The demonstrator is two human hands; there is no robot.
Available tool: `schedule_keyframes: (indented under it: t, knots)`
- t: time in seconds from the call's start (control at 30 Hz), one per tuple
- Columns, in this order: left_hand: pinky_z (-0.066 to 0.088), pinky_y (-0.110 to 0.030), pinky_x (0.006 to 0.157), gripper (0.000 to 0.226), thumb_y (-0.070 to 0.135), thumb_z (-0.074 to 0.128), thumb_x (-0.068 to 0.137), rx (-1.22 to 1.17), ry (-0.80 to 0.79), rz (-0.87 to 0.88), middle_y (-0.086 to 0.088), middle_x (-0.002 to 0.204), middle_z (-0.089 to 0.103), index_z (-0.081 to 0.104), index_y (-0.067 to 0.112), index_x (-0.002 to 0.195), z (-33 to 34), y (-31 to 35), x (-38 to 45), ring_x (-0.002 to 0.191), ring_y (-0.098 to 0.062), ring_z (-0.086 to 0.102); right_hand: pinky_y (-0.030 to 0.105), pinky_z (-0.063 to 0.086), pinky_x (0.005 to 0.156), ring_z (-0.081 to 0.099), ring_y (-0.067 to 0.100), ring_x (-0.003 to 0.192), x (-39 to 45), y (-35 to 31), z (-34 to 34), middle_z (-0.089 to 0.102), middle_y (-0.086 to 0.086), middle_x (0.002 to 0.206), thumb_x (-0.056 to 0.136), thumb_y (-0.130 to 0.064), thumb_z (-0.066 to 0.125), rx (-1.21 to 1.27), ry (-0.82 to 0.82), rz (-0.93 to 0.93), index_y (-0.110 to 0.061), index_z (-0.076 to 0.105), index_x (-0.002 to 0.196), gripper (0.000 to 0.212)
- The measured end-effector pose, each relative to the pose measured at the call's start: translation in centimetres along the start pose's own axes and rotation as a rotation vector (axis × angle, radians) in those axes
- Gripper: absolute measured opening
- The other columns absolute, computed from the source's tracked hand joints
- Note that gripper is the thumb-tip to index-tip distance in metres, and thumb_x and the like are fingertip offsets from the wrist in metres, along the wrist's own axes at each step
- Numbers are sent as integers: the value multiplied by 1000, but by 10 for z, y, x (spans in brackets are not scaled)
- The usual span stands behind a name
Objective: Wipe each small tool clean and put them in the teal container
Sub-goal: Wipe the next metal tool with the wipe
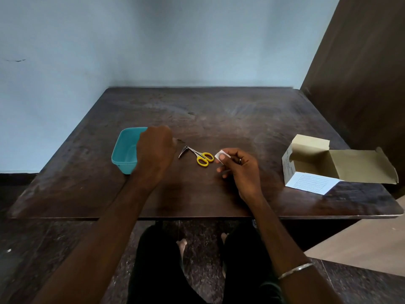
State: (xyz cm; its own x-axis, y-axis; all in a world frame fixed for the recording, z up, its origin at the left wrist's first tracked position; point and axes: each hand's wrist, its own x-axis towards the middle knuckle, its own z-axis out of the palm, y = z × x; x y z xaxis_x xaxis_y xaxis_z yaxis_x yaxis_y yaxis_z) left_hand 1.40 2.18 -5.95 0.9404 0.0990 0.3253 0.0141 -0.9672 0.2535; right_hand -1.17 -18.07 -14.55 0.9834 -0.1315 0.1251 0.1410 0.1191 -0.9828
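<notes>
Scissors (202,157) and clippers (182,151) lay mid-counter (219,119) beside the teal container (125,150); right grip (237,165) pinched a white wipe (219,155), left grip (156,148) curled, contents unclear, so wiping blades tip-to-handle seemed wise.

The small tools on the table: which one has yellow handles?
The scissors, by their yellow finger loops; the tool touching their tips on the left is bare metal.

Left hand (156,148) curled beside teal container (125,150), right hand (237,166) pinching white wipe (219,155), scissors (202,157) and clippers (183,151) between them on table (219,119).
</notes>
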Motion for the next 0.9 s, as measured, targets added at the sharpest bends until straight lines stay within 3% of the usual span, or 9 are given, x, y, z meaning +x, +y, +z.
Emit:
schedule_keyframes:
  t: [0.1, 0.17, 0.27, 0.33, 0.4, 0.6, 0.73, 0.8, 0.9]
  knots:
    - [48, -34, 72, 21, 30, 62, 92, -180, 51, 6, -7, 89, 75, 77, 15, 94, 1, 1, -4, 84, -26, 68, 28, 46, 49, 65, 25, 62, 0, -1, 0, 75, 10, 91, 93, -6, 65, 27, 14, -1, -8, 70, 97, 7]
    - [45, -28, 69, 17, 29, 65, 91, -319, 26, -38, -1, 86, 75, 77, 18, 91, 4, 6, -10, 76, -17, 68, 27, 46, 48, 64, 24, 62, 0, -1, 1, 75, 9, 89, 92, -6, 66, 22, 25, -1, -7, 71, 95, 6]
    - [43, -19, 44, 11, 19, 65, 92, -718, -121, -202, -1, 76, 75, 72, 17, 83, 19, 13, -25, 39, -4, 54, 28, 46, 48, 60, 19, 59, -1, -2, 1, 75, 5, 86, 89, -5, 69, 2, 22, -25, -5, 74, 92, 5]
    - [36, -20, 34, 12, 16, 64, 93, -901, -207, -298, -2, 76, 75, 69, 15, 83, 31, 17, -37, 34, -11, 52, 28, 46, 47, 57, 19, 55, -2, -4, 1, 75, 7, 83, 87, -4, 72, -13, -6, -38, -1, 74, 93, 7]
    - [35, -20, 33, 10, 15, 63, 93, -1003, -258, -308, -5, 79, 76, 68, 14, 85, 40, 22, -48, 36, -16, 54, 28, 44, 48, 56, 19, 52, -4, -6, 1, 73, 11, 79, 85, -4, 73, -26, -43, -47, 1, 73, 92, 9]
    - [39, -22, 35, 9, 6, 57, 96, -1176, -363, -278, -15, 88, 75, 66, 2, 95, 50, 40, -66, 39, -18, 57, 27, 44, 48, 57, 17, 55, -4, -6, 0, 71, 9, 77, 85, -2, 73, -55, -85, -83, 5, 71, 88, 8]
    - [45, -24, 40, 14, -2, 54, 95, -1243, -409, -246, -14, 89, 74, 65, 5, 98, 53, 45, -70, 45, -16, 61, 27, 47, 49, 64, 15, 62, -3, -4, 0, 72, 15, 82, 82, -1, 76, -54, -57, -78, 2, 67, 88, 11]
    - [47, -25, 42, 16, -3, 53, 96, -1255, -434, -247, -16, 93, 74, 66, 3, 104, 54, 43, -70, 48, -17, 63, 29, 47, 48, 62, 20, 65, -3, -4, 0, 70, 14, 85, 79, -1, 79, -50, -47, -67, -6, 63, 93, 21]
    - [47, -25, 43, 21, -3, 53, 96, -1265, -454, -248, -12, 91, 75, 66, 3, 112, 54, 39, -71, 50, -17, 63, 28, 47, 45, 58, 17, 64, -1, -3, 1, 64, -9, 77, 74, -1, 83, -51, -46, -40, -14, 53, 112, 50]
